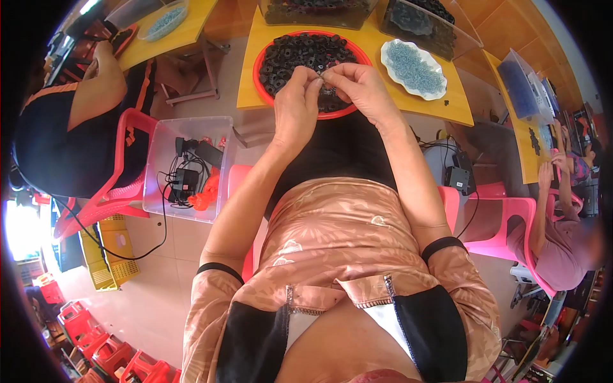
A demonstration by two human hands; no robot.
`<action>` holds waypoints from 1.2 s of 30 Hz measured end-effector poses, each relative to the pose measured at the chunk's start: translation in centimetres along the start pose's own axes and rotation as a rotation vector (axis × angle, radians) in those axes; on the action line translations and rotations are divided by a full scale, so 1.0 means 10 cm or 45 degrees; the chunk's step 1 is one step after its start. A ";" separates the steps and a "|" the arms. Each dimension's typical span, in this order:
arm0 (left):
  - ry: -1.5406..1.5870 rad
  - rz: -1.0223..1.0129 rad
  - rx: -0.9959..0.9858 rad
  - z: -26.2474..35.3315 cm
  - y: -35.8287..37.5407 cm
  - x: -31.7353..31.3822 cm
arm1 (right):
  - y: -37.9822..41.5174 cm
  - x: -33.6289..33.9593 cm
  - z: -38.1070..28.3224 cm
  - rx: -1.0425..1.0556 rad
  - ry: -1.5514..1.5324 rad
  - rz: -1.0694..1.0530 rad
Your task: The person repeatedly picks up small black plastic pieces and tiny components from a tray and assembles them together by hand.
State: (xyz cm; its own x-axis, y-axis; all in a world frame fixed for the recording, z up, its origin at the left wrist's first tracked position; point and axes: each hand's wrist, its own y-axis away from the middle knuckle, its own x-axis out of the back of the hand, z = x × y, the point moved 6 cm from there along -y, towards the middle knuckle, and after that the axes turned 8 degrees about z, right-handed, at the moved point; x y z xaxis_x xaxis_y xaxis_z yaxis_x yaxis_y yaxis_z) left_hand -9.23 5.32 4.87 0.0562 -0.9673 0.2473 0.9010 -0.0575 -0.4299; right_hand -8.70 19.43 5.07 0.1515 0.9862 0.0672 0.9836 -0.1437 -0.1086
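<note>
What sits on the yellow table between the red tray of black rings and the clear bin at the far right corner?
In the head view, a white scalloped dish heaped with small pale-blue pieces lies between the red tray and the clear bin.

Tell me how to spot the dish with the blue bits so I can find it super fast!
Find the yellow table in front of the person's two hands. On it sits a big round red tray heaped with black rings; look just to its right. There lies the white dish, the only wavy-edged one, filled with tiny pale-blue pieces rather than black ones.
</note>
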 end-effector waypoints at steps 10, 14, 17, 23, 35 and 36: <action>-0.093 0.072 -0.180 0.02 -0.01 0.02 | 0.02 0.00 0.02 -0.204 0.088 -0.035; -0.362 0.108 -0.473 0.15 0.01 0.04 | 0.01 -0.03 -0.11 0.055 0.295 0.000; -0.441 0.094 -0.474 0.17 0.01 0.05 | -0.01 -0.03 -0.08 0.009 0.299 -0.025; -0.425 0.139 -0.487 0.21 0.00 0.08 | -0.01 -0.03 0.06 -0.104 -0.077 -0.086; 0.624 -0.258 0.496 -0.19 -0.03 -0.07 | 0.19 -0.09 -0.26 0.527 0.432 0.171; 0.749 -0.275 0.562 -0.18 -0.02 -0.08 | 0.19 -0.09 -0.25 0.520 0.371 0.171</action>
State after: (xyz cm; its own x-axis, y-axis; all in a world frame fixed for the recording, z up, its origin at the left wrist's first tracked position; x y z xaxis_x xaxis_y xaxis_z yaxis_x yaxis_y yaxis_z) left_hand -10.19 5.69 3.16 -0.2676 -0.9249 -0.2699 0.9612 -0.2759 -0.0076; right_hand -6.73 18.07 7.24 0.3521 0.8888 0.2934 0.8442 -0.1662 -0.5096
